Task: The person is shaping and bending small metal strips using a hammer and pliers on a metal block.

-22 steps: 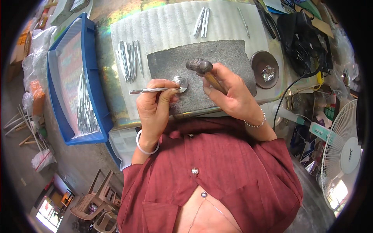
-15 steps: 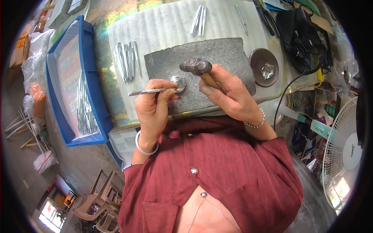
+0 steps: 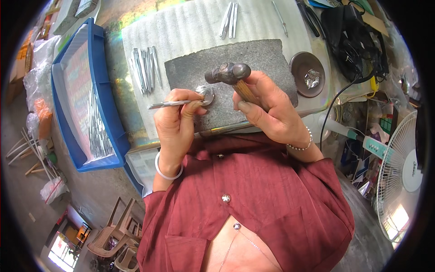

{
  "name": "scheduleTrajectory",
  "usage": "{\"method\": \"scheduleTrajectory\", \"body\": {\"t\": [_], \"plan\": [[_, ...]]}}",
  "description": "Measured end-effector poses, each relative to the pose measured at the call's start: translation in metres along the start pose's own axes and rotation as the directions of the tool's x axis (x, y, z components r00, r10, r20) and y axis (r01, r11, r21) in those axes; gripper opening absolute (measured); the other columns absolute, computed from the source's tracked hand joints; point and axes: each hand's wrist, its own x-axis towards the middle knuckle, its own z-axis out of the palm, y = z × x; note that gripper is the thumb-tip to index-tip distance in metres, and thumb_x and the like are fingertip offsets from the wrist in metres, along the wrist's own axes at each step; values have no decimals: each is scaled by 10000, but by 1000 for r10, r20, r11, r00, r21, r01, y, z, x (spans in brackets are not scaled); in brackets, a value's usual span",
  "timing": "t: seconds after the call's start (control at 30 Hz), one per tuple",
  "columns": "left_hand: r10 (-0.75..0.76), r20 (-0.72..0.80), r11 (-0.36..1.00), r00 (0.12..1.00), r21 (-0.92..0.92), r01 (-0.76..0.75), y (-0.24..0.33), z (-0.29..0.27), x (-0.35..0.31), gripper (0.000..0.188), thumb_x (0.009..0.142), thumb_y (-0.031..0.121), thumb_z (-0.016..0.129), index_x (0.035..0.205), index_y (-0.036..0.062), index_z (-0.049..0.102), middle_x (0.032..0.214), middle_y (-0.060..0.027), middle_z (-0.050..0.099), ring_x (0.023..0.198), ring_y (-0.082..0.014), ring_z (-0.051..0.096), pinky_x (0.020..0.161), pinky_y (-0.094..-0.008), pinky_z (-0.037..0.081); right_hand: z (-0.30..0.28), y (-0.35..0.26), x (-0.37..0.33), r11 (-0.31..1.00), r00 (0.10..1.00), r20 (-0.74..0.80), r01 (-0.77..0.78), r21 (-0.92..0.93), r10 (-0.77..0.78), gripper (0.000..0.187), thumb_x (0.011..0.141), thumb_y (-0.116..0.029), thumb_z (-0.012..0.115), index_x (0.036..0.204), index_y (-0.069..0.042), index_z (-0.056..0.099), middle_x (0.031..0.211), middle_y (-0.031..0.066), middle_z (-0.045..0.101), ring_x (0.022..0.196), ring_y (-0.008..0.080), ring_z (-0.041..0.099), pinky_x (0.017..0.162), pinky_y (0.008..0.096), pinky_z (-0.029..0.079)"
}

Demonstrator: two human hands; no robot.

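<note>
My left hand (image 3: 176, 118) pinches a thin silvery metal rod (image 3: 168, 104), which sticks out to the left of the fingers. At the rod's right end, by my fingertips, a small round shiny metal piece (image 3: 206, 94) rests on the dark grey slab (image 3: 226, 56); whether the two are joined I cannot tell. My right hand (image 3: 272, 105) is closed around the wooden handle of a hammer (image 3: 228, 74). The hammer's dark metal head is above the slab, a little up and right of the round piece, apart from it.
Several silvery rods (image 3: 144, 72) lie on white foam sheeting (image 3: 181, 27), others (image 3: 229, 20) farther back. A blue tray (image 3: 100, 68) of rods stands left. Right are a brown bowl (image 3: 297, 68) with small metal bits, a black bag (image 3: 346, 41), a cable and a fan (image 3: 398, 174).
The hammer head has shifted slightly left and up, with my right hand turned a little. My left hand keeps its pinch on the rod. The whole view has moved slightly.
</note>
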Motion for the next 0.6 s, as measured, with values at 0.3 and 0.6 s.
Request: {"method": "scheduleTrajectory", "body": {"t": [0.3,0.6], "plan": [[148,190,821,970,524,-228,-3,1,-10,249,673,4,616,918,50,610,838,-110,618,694,-297,633,545,-355,519,15,-39,25,870,896,208,435,-232,-393,348,786,-36,675,1111,-3,558,787,86,607,657,161,586,593,254,478],[308,258,784,916,476,-398,9,-2,2,230,659,61,640,881,47,584,853,-123,574,734,-289,613,525,-350,517,28,-67,39,779,864,371,479,-404,-339,214,659,69,636,852,-17,602,723,112,546,618,254,570,545,299,462]]}}
